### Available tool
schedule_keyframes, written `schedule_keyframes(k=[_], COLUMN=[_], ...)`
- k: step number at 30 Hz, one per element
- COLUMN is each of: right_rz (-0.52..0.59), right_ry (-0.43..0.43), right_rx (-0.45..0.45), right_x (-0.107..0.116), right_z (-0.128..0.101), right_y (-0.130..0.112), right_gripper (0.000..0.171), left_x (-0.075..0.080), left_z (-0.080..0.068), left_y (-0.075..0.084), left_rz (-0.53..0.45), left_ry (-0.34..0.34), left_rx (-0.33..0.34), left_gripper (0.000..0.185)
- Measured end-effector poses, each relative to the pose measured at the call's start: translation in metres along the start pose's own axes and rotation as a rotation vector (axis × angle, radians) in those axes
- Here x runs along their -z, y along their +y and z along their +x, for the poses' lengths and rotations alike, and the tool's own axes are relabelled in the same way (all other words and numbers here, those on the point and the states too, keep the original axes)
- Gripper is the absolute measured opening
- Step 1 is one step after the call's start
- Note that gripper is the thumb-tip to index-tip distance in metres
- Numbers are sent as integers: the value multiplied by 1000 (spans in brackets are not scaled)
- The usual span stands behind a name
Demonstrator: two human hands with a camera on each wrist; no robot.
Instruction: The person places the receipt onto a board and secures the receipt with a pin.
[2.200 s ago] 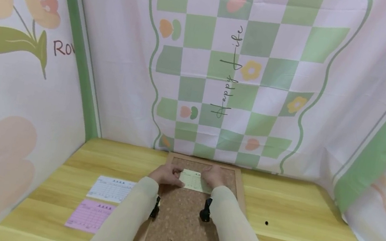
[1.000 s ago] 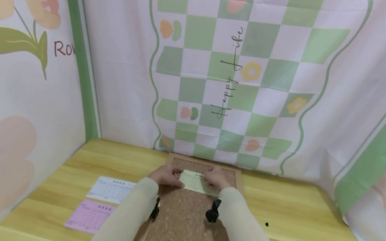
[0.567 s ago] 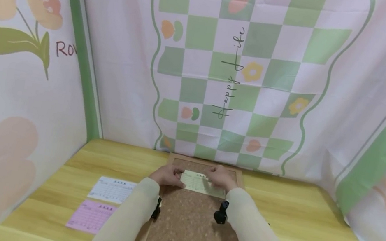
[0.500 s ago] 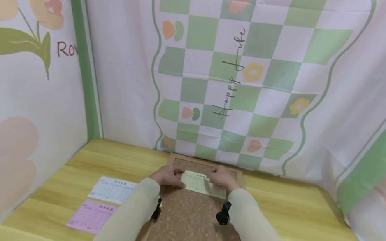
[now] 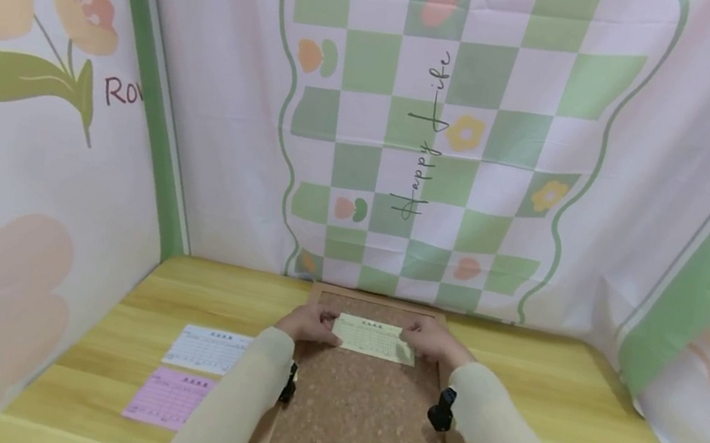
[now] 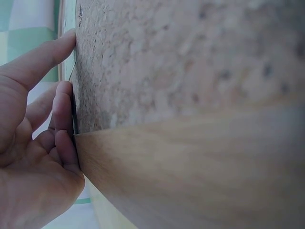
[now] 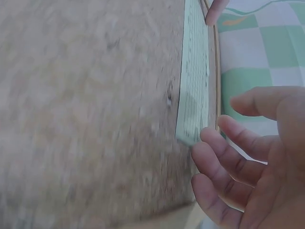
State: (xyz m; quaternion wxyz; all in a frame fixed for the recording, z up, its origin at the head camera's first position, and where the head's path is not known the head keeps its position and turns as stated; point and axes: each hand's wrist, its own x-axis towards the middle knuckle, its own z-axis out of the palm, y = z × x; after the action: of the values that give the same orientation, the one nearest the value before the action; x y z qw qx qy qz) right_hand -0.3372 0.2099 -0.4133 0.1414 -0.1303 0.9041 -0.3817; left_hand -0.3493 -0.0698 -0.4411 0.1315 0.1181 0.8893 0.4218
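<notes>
A pale yellow printed slip (image 5: pixel 372 339) lies near the far end of a wood-framed cork board (image 5: pixel 359 421). At its left end, my left hand (image 5: pixel 307 321) touches the slip's corners with thumb and forefinger; in the left wrist view, the thumb (image 6: pixel 45 62) is straight and the other fingers bend against the board's edge. My right hand (image 5: pixel 436 341) is at the slip's right end. In the right wrist view its fingers (image 7: pixel 228 155) are loosely bent around nothing, the fingertips close beside the slip's corner (image 7: pixel 190 129); whether they touch it is unclear.
A white printed slip (image 5: pixel 205 348) and a pink one (image 5: pixel 166 396) lie on the wooden table (image 5: pixel 571 437) left of the board, partly covered by the left sleeve. A patterned curtain (image 5: pixel 408 145) hangs directly behind the board.
My right hand has slid rightward from the middle of the yellow slip to its right end, uncovering the printing. My left hand has stayed at the left end.
</notes>
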Motion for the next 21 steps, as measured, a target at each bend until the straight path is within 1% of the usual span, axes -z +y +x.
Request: schedule_keyframes(k=[5, 7, 12, 14, 15, 18, 21], right_rz=[-5, -20, -93, -121, -138, -177, -222], right_ry=[21, 27, 26, 35, 39, 39, 30], right_rx=[4, 33, 156, 174, 168, 159, 177], right_x=[8, 10, 14, 15, 16, 16, 16], right_z=[-14, -18, -26, -30, -33, -41, -47], right_y=[3, 5, 10, 14, 16, 20, 25], right_gripper=[17, 17, 20, 17, 20, 38, 41], left_x=[1, 1, -1, -2, -2, -1, -1], left_z=[0, -1, 0, 0, 0, -1, -2], left_y=[0, 1, 2, 2, 3, 3, 3], left_rz=[0, -3, -31, -34, -34, -40, -48], left_ry=[4, 8, -1, -7, -7, -4, -10], left_rx=[1, -2, 9, 16, 16, 19, 23], left_gripper=[66, 66, 66, 66, 66, 66, 66])
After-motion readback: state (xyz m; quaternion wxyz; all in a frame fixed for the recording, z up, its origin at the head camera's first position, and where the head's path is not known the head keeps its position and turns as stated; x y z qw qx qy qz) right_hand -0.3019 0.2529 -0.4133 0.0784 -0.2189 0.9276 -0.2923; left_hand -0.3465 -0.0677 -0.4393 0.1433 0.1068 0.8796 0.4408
